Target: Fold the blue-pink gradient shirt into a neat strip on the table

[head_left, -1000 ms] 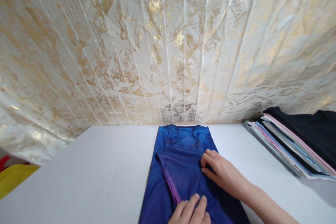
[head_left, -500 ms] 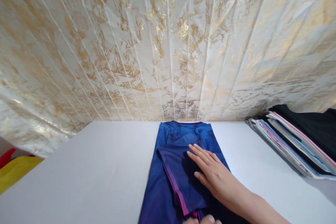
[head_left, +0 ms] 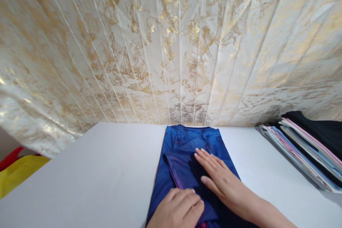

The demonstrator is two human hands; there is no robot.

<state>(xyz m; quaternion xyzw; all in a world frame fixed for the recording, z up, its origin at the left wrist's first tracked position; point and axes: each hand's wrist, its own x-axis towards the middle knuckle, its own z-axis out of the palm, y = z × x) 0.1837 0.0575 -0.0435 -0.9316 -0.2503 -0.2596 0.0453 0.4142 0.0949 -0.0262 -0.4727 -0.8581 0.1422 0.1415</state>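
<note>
A dark blue shirt (head_left: 226, 153) lies folded lengthwise on the table, its collar end pointing away from me. One sleeve (head_left: 184, 162) with a purple-pink hem is folded back over the body. My right hand (head_left: 217, 176) rests flat on this sleeve, fingers stretched out and holding nothing. At the lower middle, my left hand (head_left: 177, 208) is on the sleeve's hem side, its fingers curled down and closed on the cloth. The fingertips of that hand are partly hidden. The near end of the shirt runs out of view below.
A stack of folded clothes (head_left: 301, 153), with a black garment on top, stands at the right of the white table (head_left: 114, 171). Yellow cloth (head_left: 22, 172) and red cloth (head_left: 10, 158) show at the far left. A gold-patterned curtain (head_left: 171, 50) hangs behind the table.
My left hand has come up from the bottom edge onto the sleeve's hem. My right hand stays flat on the sleeve. The whole view has shifted slightly.
</note>
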